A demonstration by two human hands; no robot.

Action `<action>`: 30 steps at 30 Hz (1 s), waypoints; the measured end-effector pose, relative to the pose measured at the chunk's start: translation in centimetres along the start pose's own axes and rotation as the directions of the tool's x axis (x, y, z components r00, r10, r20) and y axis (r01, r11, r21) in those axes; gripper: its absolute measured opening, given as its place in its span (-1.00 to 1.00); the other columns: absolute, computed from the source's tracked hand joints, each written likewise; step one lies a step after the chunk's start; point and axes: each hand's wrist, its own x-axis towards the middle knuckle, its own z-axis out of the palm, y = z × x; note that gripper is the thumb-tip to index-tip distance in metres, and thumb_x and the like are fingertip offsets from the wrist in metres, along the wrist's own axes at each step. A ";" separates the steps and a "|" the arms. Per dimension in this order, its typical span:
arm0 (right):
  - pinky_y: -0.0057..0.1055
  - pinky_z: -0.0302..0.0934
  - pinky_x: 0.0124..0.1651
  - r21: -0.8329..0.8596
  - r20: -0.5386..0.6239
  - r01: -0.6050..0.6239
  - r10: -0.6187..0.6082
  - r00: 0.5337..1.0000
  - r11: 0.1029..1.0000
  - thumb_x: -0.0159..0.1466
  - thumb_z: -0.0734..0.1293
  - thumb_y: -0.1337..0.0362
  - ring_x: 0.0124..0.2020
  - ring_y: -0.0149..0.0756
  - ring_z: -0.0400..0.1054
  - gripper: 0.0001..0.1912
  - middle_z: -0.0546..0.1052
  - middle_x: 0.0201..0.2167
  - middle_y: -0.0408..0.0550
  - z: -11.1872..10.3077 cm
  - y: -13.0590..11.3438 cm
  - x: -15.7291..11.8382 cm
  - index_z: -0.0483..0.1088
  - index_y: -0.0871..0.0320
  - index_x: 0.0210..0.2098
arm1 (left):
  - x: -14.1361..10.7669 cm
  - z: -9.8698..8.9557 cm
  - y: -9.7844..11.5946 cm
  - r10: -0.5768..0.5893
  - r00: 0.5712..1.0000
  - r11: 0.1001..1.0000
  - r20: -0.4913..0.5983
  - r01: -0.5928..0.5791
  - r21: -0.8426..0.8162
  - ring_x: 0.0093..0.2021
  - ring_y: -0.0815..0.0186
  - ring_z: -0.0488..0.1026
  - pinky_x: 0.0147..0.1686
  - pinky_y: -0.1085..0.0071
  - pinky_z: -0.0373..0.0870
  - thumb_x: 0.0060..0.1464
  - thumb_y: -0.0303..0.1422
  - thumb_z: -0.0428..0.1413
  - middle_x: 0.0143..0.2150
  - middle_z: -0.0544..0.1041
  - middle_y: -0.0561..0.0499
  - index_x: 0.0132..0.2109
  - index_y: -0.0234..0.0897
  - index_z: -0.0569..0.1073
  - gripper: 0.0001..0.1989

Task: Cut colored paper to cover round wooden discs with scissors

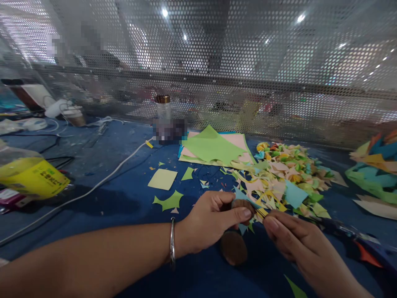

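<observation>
My left hand [214,219], with a silver bangle on its wrist, is closed in a pinch on a piece of blue paper [245,198]. Close beside it, my right hand [297,236] pinches a thin dark-and-gold tool [261,212] whose tip meets the paper at my left fingers; its exact kind is not clear. Below the hands lies a round brown disc [234,248]. Just beyond them, a heap of cut and curled paper pieces [282,165] spreads over the blue table [118,207].
Stacked coloured sheets [211,145] lie at the back, near a lidded bottle [163,109] and a perforated metal screen [198,54]. A yellow-labelled bottle [34,178] and white cable [102,180] are left. At right are a glue gun [362,244] and folded paper petals [375,169].
</observation>
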 end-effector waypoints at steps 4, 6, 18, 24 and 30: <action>-0.44 -0.21 -0.61 0.019 0.024 -0.001 0.001 1.000 1.000 0.34 0.19 -0.24 -0.59 -0.44 -0.21 -0.44 0.02 -0.59 -0.28 0.0 -0.1 0.0 0.23 0.10 -0.51 | -0.1 0.0 0.2 0.017 1.000 1.000 0.013 -0.017 0.018 -0.47 0.47 0.26 -0.43 0.45 0.17 0.03 -0.20 0.25 -0.48 0.40 0.08 -0.45 -0.32 0.45 -0.72; -0.43 -0.22 -0.61 0.009 0.014 0.008 -0.008 1.000 1.000 0.35 0.18 -0.24 -0.59 -0.44 -0.21 -0.43 0.01 -0.58 -0.28 0.1 -0.5 -0.2 0.22 0.10 -0.51 | -0.1 0.1 0.3 0.035 0.999 0.999 0.021 -0.035 0.019 -0.46 0.47 0.25 -0.43 0.46 0.16 0.05 -0.20 0.24 -0.48 0.40 0.08 -0.44 -0.32 0.45 -0.73; -0.42 -0.13 -0.57 -0.071 -0.045 -0.002 -0.002 0.999 0.998 0.32 0.17 -0.29 -0.56 -0.40 -0.13 -0.41 0.05 -0.56 -0.23 0.1 -1.8 -0.5 0.22 0.09 -0.51 | -0.1 -0.1 0.8 0.112 0.989 0.992 0.100 -0.118 0.049 -0.48 0.46 0.05 -0.42 0.42 0.04 0.08 -0.16 0.21 -0.55 0.16 0.16 -0.55 -0.28 0.27 -0.59; -0.42 -0.16 -0.58 -0.084 -0.062 0.011 -0.016 0.998 0.996 0.33 0.18 -0.26 -0.56 -0.41 -0.15 -0.42 0.03 -0.56 -0.24 0.0 -1.6 -0.5 0.22 0.10 -0.52 | 0.1 -0.4 0.8 0.110 0.988 0.986 0.109 -0.122 0.116 -0.46 0.44 0.05 -0.41 0.41 0.03 0.08 -0.12 0.21 -0.54 0.14 0.15 -0.54 -0.28 0.26 -0.57; -0.45 -0.17 -0.65 -0.100 -0.004 0.094 -0.095 0.995 0.990 0.37 0.19 -0.19 -0.61 -0.44 -0.15 -0.46 0.03 -0.59 -0.25 -0.6 -0.4 -0.1 0.21 0.09 -0.52 | 0.3 -1.0 1.0 0.119 0.978 0.978 0.174 -0.146 0.152 -0.41 0.41 0.14 -0.37 0.41 0.11 0.09 -0.11 0.21 -0.50 0.22 0.10 -0.53 -0.29 0.30 -0.58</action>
